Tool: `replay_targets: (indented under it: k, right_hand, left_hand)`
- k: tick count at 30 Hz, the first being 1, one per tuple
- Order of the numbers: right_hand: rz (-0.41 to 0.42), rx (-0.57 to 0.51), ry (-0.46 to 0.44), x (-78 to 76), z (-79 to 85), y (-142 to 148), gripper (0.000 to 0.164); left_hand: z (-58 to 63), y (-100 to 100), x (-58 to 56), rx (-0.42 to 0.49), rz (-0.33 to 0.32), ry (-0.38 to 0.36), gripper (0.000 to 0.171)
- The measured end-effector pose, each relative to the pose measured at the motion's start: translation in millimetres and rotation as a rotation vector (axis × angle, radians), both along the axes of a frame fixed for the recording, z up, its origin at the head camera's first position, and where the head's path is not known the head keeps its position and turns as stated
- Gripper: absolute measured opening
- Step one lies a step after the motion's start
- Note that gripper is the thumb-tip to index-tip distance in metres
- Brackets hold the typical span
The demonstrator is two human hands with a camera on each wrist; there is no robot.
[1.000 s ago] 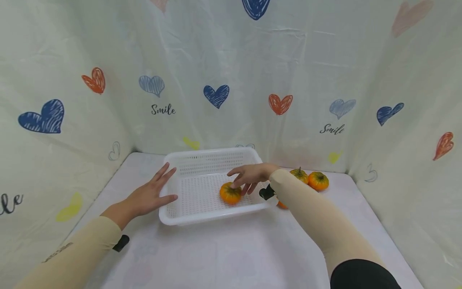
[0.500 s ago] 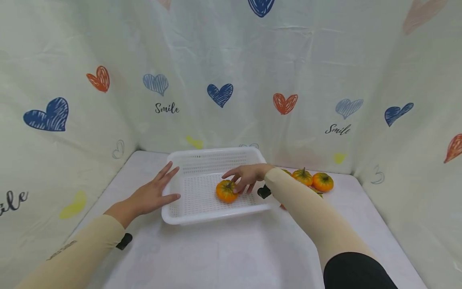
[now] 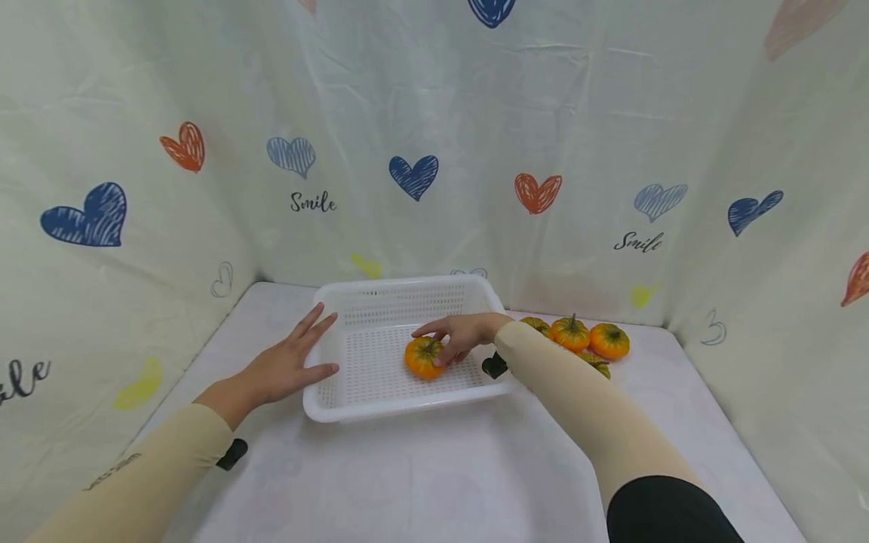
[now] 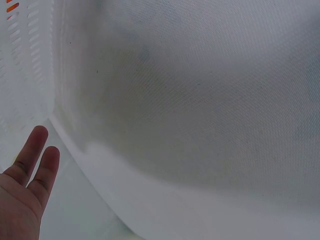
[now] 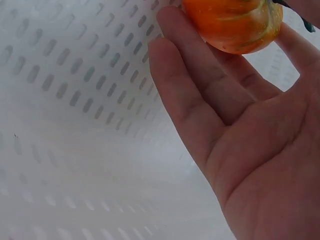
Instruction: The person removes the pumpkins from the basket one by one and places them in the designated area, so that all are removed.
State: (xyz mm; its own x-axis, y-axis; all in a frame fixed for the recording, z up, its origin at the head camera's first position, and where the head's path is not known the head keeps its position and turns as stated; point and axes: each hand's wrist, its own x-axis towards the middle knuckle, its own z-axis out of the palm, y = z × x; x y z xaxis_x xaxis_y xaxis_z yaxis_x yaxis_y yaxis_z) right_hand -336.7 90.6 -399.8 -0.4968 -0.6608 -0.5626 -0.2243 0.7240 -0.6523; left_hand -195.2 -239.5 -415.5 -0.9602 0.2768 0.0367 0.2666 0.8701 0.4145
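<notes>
A small orange pumpkin (image 3: 422,358) with a green top sits in the white slotted basket (image 3: 407,406), right of the middle of its floor. My right hand (image 3: 468,333) reaches over the basket's right side and holds the pumpkin between thumb and fingers. In the right wrist view, the pumpkin (image 5: 235,25) lies among the fingertips, cut off by the top edge. At the basket's left rim is my left hand (image 3: 281,369), fingers spread and holding nothing. The left wrist view shows two of its fingers extended near the basket wall (image 4: 30,60).
Several more small pumpkins (image 3: 609,342) lie in a group on the table to the right of the basket, partly hidden behind the right forearm. The table (image 3: 407,483) has a white cloth. A curtain (image 3: 475,113) printed with hearts hangs around its back and sides.
My right hand and the pumpkin have shifted slightly left within the basket, and the fingers have closed further round it. The left hand stays at the rim. The head view has turned a little.
</notes>
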Motion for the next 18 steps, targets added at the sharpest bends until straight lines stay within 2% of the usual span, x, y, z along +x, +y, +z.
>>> replay_targets:
  k: [10, 18]
  right_hand:
    - [-0.030, -0.011, 0.049, 2.0, -6.5, -0.1, 0.071]
    - [-0.064, -0.058, 0.025, 4.6, -9.6, 0.3, 0.064]
  left_hand:
    - [1.7, 0.1, -0.1, 0.003, -0.010, 0.003, 0.083]
    - [1.6, -1.0, 0.1, 0.004, -0.015, 0.005, 0.083]
